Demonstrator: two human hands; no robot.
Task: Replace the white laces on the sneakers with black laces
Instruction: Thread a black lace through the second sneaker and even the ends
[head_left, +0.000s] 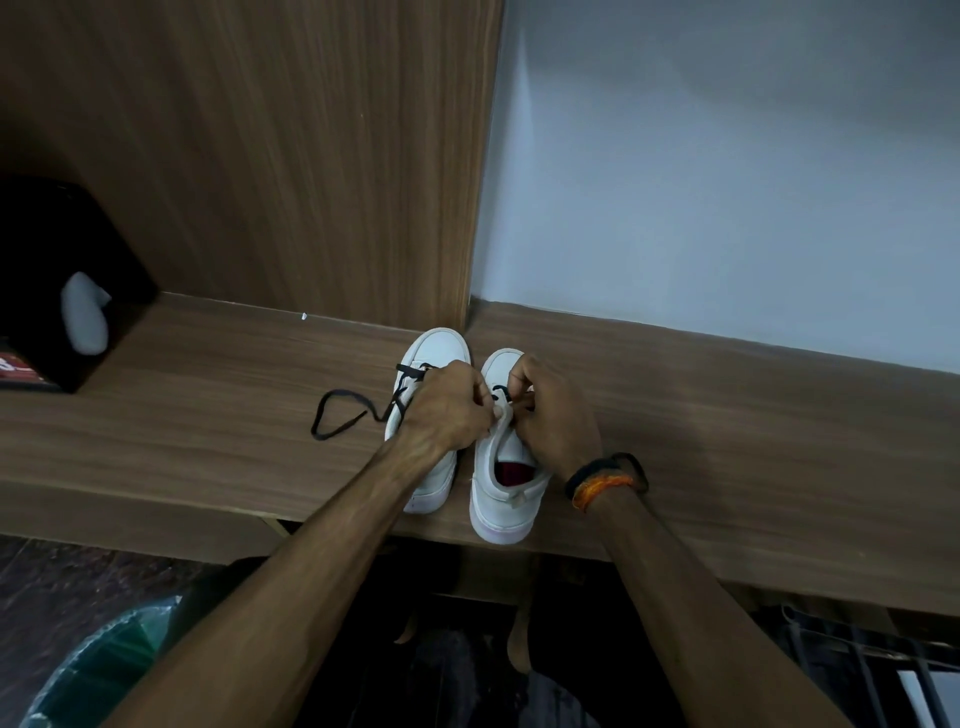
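1. Head view, layout: two white sneakers stand side by side on a wooden shelf (208, 395), toes pointing to 12 o'clock, against a wood panel and a pale wall.
2. Left sneaker (434, 358): black lace (340, 415) runs through its front eyelets; the slack end lies looped on the shelf at 9 o'clock of the shoe.
3. Right sneaker (501, 499): a second black lace (500, 391) shows at the front eyelets only. No white laces are visible.
4. Left hand (447, 410): crosses over the left sneaker, fingers curled, pinching the edge of the right sneaker's upper near the eyelets.
5. Right hand (550, 421): fingers curled and pinched at the same eyelet area, apparently on the lace end; exact contact is hidden by the knuckles.
6. A black box (62, 249) sits at 9 o'clock, well apart.
7. Judgement: threading of the right sneaker is at an early row. Recommend holding the eyelet flap steady, feeding the tip through cleanly, pulling slack even on both sides, and keeping the lace flat.
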